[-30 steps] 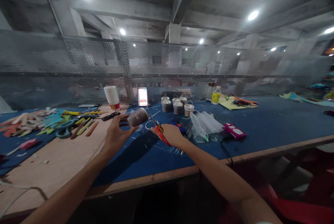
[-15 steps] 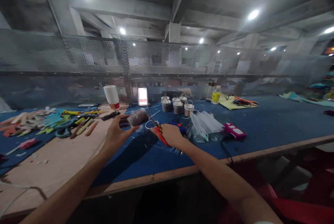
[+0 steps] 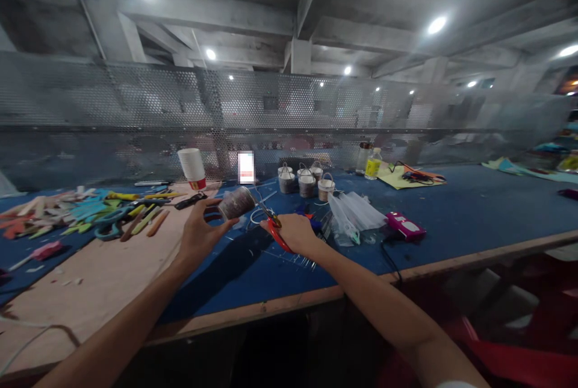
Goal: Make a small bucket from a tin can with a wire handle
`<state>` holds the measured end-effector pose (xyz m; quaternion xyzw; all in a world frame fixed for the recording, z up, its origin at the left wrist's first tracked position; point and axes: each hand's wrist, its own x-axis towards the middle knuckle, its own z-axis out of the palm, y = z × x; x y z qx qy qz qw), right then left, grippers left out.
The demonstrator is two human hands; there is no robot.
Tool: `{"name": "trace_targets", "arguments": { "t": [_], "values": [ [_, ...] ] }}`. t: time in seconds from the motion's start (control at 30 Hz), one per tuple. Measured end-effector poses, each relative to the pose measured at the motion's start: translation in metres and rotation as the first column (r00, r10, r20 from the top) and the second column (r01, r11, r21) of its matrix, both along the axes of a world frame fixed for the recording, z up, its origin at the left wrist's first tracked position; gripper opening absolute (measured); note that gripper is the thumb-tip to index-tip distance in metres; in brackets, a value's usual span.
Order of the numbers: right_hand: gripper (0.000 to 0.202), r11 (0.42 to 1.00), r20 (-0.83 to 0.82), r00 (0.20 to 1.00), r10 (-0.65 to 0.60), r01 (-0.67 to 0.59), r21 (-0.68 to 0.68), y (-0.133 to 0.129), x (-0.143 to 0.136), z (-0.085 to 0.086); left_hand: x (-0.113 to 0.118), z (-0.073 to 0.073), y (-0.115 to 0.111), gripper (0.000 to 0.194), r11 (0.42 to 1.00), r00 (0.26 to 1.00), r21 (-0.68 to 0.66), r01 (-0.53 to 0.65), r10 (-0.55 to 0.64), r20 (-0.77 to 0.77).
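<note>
My left hand (image 3: pixel 205 228) is closed around a grey, speckled cup (image 3: pixel 236 203), which is tipped on its side above the blue table. In my right hand (image 3: pixel 295 232) is a pair of red-handled scissors (image 3: pixel 276 232), its blades pointing up and left at the cup's right end. Whether the blades touch the cup I cannot make out. Beneath and between the hands lies a loop of white cord (image 3: pixel 258 217). Just behind my right hand is a blue tool (image 3: pixel 311 219), partly hidden by it.
Several small handled buckets (image 3: pixel 307 185) stand beyond my hands. Clear plastic bags (image 3: pixel 356 216) and a magenta box (image 3: pixel 405 226) lie to the right. Stacked paper cups (image 3: pixel 191 166), a bright upright screen (image 3: pixel 246 167), blue-handled scissors (image 3: pixel 111 223) and a yellow-labelled bottle (image 3: pixel 374 164) also sit on the table.
Both hands keep nearly the same pose, with the cup and scissors still held. The whole view has shifted very slightly.
</note>
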<state>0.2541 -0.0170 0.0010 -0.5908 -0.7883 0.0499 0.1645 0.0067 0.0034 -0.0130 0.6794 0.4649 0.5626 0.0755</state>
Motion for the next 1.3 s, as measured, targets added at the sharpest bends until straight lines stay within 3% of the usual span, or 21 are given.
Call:
{"name": "trace_targets", "arguments": {
  "t": [0.27,0.63,1.3],
  "values": [
    [0.074,1.000,0.005,1.000,0.000,0.000,-0.002,0.0027,-0.0004,-0.0020,-0.0012,-0.0018,0.0014,0.058,1.000,1.000,0.002,-0.021,0.021,-0.003],
    [0.069,0.999,-0.044,0.999,0.029,-0.030,-0.014,0.0024,0.0009,-0.0034,-0.0011,-0.0031,0.0044,0.051,0.979,0.988,0.202,-0.018,0.048,-0.146],
    [0.072,0.998,-0.057,0.997,0.046,-0.044,0.035,0.0049,0.0023,-0.0035,-0.0015,-0.0054,0.0037,0.051,0.981,0.986,0.192,-0.027,0.058,-0.155]
  ]
}}
